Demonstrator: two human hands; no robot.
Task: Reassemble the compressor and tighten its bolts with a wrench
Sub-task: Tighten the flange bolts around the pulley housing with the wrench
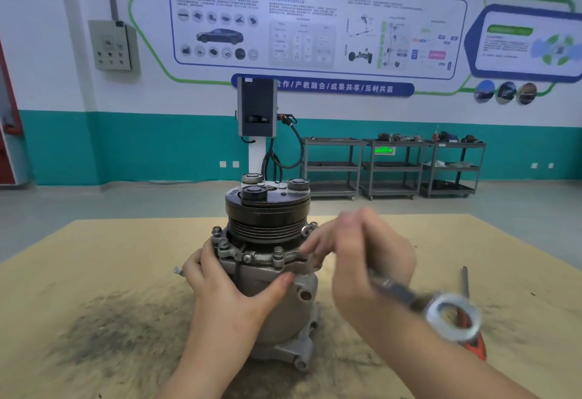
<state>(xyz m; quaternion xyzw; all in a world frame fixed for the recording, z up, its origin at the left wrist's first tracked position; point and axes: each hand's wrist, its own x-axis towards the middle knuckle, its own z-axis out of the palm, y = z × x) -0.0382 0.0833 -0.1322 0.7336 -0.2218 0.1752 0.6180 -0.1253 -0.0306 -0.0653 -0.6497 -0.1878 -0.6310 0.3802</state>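
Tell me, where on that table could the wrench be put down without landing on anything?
The left part of the table, beside the left hand on the compressor, looks bare apart from a dark smudge. The far strip behind the compressor is bare too. It is crowded on the right: the right hand, wrench and a red-handled tool.

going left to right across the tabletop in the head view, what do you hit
left hand gripping the compressor → compressor standing upright → right hand, blurred, holding the wrench → wrench ring end → red-handled tool lying on the table
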